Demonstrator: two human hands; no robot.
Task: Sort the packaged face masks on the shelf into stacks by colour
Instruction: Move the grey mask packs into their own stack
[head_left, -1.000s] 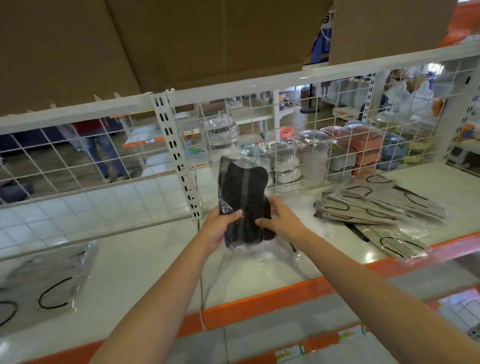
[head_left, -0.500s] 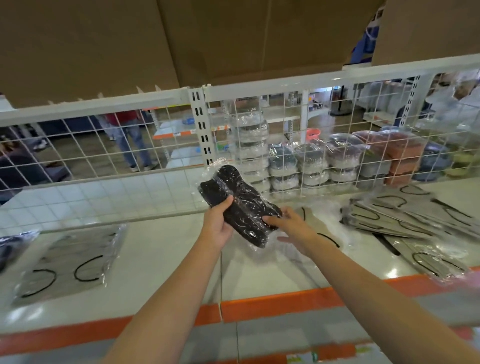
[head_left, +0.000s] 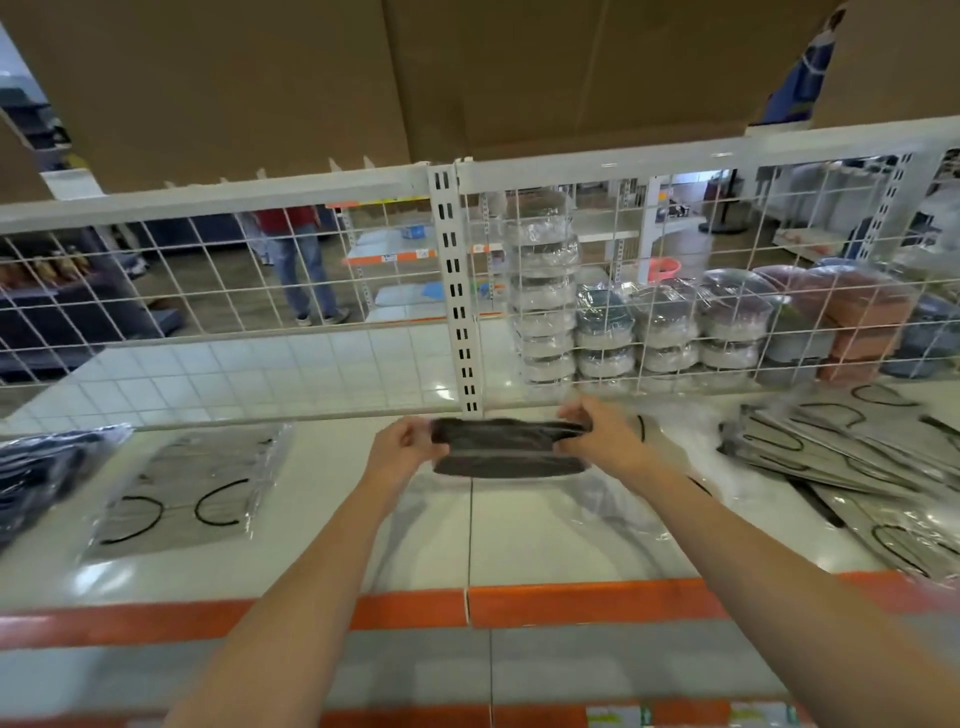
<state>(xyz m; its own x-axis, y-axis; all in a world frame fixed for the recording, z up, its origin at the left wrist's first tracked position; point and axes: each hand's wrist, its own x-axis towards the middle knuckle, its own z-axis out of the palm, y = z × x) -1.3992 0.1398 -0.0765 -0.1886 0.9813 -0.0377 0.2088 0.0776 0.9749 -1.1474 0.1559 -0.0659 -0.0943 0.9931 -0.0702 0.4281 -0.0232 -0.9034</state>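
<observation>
Both grips pinch one black mask pack (head_left: 511, 448): left hand (head_left: 402, 448) at its left end, right hand (head_left: 605, 435) at its right, holding it level above the shelf (head_left: 332, 551). A grey mask pack (head_left: 189, 488) lies left; grey packs (head_left: 852, 457) pile right. No writing is legible.

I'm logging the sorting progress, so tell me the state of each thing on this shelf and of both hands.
Black mask pack: held level above the shelf, gripped at both ends.
Left hand: grips the pack's left end.
Right hand: grips its right end.
Grey pack: lying flat, left.
Dark packs: lying far left.
Grey pile: jumbled, right.
</observation>
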